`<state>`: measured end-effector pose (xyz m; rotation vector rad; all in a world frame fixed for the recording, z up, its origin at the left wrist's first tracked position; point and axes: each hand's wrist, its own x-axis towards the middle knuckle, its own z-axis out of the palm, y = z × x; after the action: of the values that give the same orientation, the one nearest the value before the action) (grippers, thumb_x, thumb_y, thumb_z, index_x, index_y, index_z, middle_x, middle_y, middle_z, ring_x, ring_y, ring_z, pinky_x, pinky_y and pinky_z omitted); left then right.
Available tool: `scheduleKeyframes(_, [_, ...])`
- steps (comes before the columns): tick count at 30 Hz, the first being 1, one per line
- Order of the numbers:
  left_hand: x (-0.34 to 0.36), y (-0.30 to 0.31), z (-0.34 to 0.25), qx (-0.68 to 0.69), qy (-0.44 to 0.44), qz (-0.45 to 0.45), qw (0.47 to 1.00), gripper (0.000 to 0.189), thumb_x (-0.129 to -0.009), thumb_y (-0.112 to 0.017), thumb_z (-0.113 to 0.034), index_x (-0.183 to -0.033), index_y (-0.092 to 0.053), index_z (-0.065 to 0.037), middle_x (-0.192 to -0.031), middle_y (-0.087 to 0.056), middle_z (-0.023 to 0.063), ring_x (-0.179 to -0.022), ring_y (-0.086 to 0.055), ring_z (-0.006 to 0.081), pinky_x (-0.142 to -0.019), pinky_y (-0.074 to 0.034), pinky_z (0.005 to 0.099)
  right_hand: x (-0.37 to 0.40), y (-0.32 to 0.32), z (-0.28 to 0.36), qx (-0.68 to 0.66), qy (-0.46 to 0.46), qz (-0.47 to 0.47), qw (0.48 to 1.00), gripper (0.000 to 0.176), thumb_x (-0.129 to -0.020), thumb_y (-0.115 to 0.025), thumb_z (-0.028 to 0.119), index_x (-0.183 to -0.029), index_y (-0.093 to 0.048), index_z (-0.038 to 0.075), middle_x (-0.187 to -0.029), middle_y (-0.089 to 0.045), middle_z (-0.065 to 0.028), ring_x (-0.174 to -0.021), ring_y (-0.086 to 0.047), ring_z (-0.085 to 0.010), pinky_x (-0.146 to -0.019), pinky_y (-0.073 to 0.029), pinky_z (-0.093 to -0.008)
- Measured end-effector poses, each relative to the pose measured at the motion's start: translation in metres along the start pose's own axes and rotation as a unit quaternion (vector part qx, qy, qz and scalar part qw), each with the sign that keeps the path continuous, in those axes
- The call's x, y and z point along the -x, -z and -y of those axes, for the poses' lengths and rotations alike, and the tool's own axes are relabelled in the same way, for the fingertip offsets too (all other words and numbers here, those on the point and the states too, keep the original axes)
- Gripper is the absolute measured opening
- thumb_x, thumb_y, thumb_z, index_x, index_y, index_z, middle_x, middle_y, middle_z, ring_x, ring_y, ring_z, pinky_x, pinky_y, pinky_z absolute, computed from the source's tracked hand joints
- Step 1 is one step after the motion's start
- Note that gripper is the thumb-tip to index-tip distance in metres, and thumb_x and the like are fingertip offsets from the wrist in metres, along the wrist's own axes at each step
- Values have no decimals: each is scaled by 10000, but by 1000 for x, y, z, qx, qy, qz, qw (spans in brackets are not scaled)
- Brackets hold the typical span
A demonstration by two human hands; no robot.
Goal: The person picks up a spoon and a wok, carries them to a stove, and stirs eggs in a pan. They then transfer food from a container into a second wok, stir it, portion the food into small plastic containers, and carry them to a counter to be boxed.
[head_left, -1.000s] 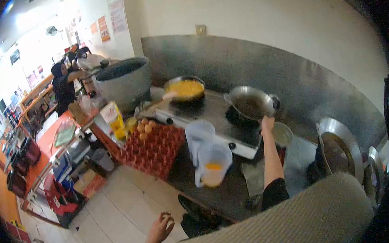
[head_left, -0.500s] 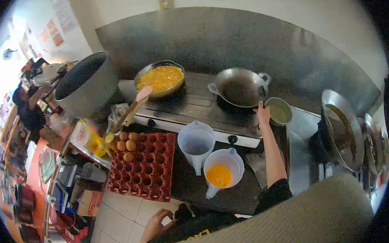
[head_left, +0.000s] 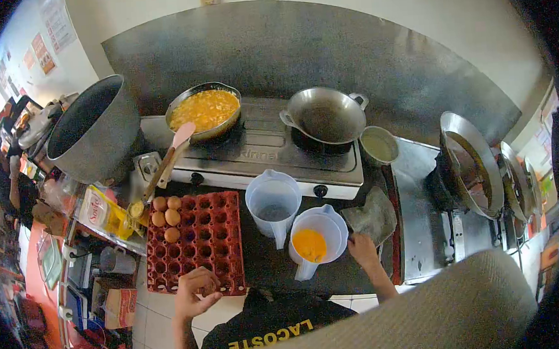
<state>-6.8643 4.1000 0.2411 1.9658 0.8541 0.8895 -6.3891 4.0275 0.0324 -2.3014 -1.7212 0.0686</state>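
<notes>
My left hand [head_left: 198, 291] is over the front edge of the red egg tray [head_left: 229, 267], fingers loosely bent, thumb apart, nothing in it. Several brown eggs [head_left: 172, 217] sit in the tray's back left corner. Close to the right side of a clear plastic jug [head_left: 338, 240] is my right hand [head_left: 363, 251], its fingers loosely extended and partly blurred, with no held object showing. Yellow-orange beaten egg [head_left: 310, 245] lies in that jug. A second clear jug [head_left: 273, 200] stands behind it to the left. A grey cloth [head_left: 373, 215] lies just beyond my right hand.
The two-burner stove [head_left: 262, 151] carries a pan of egg mixture [head_left: 205, 110] and a wok [head_left: 327, 117]. A small pot of liquid [head_left: 380, 145] stands right of it. A big grey pot [head_left: 94, 131], wooden spatula [head_left: 159, 171] and yellow oil pouch [head_left: 102, 211] are left; a larger wok [head_left: 475, 127] is right.
My right hand has come back from beside the small pot and wok to the egg jug. My left hand has risen over the tray's front edge. The view has shifted slightly.
</notes>
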Motion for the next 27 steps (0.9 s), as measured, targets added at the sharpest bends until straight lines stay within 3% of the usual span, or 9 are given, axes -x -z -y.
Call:
scheduleKeyframes(2, [3, 4, 0, 5, 12, -27, 1000, 432, -711, -722, -327, -539, -465, -26, -668, -590, 86, -601, -524, 185, -475, -348, 277, -32, 16, 34, 48, -3, -79, 996, 305, -811, -564, 292, -876, -579, -5, -821, -612, -208, -849, -588, -357, -728, -486, -452])
scheduleKeyframes(3, [6, 5, 0, 6, 9, -43, 999, 432, -713, -718, -321, -536, -453, -28, -652, -575, 82, -594, -513, 185, -480, -346, 282, -55, 30, 51, 34, 12, -68, 997, 303, -838, -537, 300, -903, -577, 7, -861, -607, -204, -812, -600, -366, -710, -502, -451])
scheduleKeyframes(4, [9, 5, 1, 6, 6, -60, 998, 433, -714, -713, -314, -532, -442, -30, -635, -560, 79, -587, -503, 185, -485, -344, 288, -78, 41, 67, 20, 27, -56, 998, 303, -864, -511, 307, -931, -575, 19, -902, -601, -200, -775, -611, -375, -692, -517, -451])
scheduleKeyframes(7, [27, 6, 1, -14, 44, -83, 995, 418, -715, -698, -299, -531, -431, -35, -587, -509, 68, -572, -476, 190, -514, -345, 305, -128, 54, 100, 0, 78, -1, 997, 379, -828, -562, 337, -900, -540, -34, -777, -616, -198, -732, -619, -393, -638, -511, -445])
scheduleKeyframes(10, [41, 11, 2, -12, 54, -93, 994, 424, -718, -687, -309, -530, -419, -39, -554, -461, 62, -562, -454, 198, -550, -347, 321, -161, 33, 104, 83, 50, 120, 988, 340, -876, -481, 319, -951, -547, -6, -879, -638, -206, -807, -639, -351, -688, -525, -447])
scheduleKeyframes(13, [58, 16, 7, -9, 66, -116, 991, 453, -730, -677, -329, -533, -390, -39, -575, -468, 73, -601, -489, 207, -592, -367, 329, -159, 10, 101, 107, 22, 90, 990, 327, -891, -432, 271, -976, -508, -36, -933, -636, -226, -796, -649, -353, -666, -530, -445])
scheduleKeyframes(14, [61, 14, 12, 6, 57, -132, 990, 453, -733, -675, -326, -535, -387, -38, -587, -478, 77, -616, -503, 209, -600, -373, 328, -169, -43, 73, 84, 33, -1, 996, 276, -877, -412, 196, -969, -480, -55, -896, -643, -200, -724, -660, -338, -584, -540, -435])
scheduleKeyframes(20, [58, 11, 11, -16, 83, -118, 989, 436, -738, -683, -302, -543, -401, -31, -666, -557, 99, -670, -552, 221, -609, -402, 309, -170, -35, 82, 201, 59, -6, 978, 194, -837, -464, 154, -979, -492, 24, -780, -610, -165, -673, -662, -289, -462, -521, -409])
scheduleKeyframes(27, [21, -3, 6, 0, -3, -86, 996, 279, -706, -723, -176, -588, -533, -10, -671, -593, 79, -633, -566, 201, -567, -440, 310, -160, -14, 76, 234, 292, -84, 924, 190, -798, -502, 146, -942, -493, 22, -741, -557, -131, -548, -606, -275, -446, -504, -403])
